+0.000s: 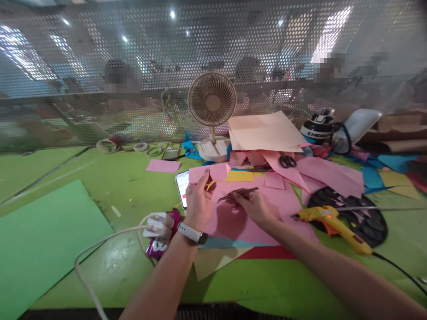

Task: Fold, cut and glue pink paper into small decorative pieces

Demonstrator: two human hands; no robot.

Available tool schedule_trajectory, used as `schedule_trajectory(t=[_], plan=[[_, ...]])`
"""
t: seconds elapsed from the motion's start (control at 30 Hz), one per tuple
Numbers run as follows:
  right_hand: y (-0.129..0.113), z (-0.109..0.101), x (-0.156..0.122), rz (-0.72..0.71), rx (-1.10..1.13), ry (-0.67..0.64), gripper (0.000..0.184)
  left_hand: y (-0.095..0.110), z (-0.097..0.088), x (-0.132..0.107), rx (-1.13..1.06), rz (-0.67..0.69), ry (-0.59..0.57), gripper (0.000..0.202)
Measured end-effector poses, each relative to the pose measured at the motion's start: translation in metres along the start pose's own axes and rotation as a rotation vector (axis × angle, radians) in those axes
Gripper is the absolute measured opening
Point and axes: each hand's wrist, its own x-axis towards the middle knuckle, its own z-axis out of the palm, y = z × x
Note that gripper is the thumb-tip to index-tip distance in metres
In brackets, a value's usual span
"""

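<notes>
My left hand, with a pale watch band on its wrist, is closed on a pink paper piece that carries small yellow marks. A thin curved yellow strip shows by its fingertips; whether they grip it, I cannot tell. To the right, my right hand is closed around dark tweezers, whose tips point left toward the left hand, over a large pink sheet. The tips look apart from the pink piece. Partly behind the left hand lies a lit phone.
A yellow glue gun with its cord rests at right on a black round tray. Scissors, stacked paper and a fan stand or lie farther back. A plugged power block and green sheet are left.
</notes>
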Motion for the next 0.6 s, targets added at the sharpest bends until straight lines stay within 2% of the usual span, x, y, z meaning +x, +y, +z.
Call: schedule_trajectory(t=[0.17, 0.3, 0.47, 0.6], plan=[[-0.008, 0.001, -0.003, -0.022, -0.046, 0.007, 0.038, -0.002, -0.001, 0.001, 0.029, -0.014, 0.049, 0.017], [-0.025, -0.001, -0.010, -0.044, -0.032, 0.031, 0.037, -0.009, -0.007, 0.006, 0.021, -0.025, 0.098, 0.015], [-0.050, -0.004, -0.022, -0.182, 0.015, 0.071, 0.031, -0.020, -0.008, 0.003, -0.067, -0.292, 0.104, 0.007], [-0.053, 0.001, -0.030, -0.241, -0.099, 0.022, 0.027, -0.024, -0.004, -0.004, -0.145, -0.419, 0.074, 0.009]])
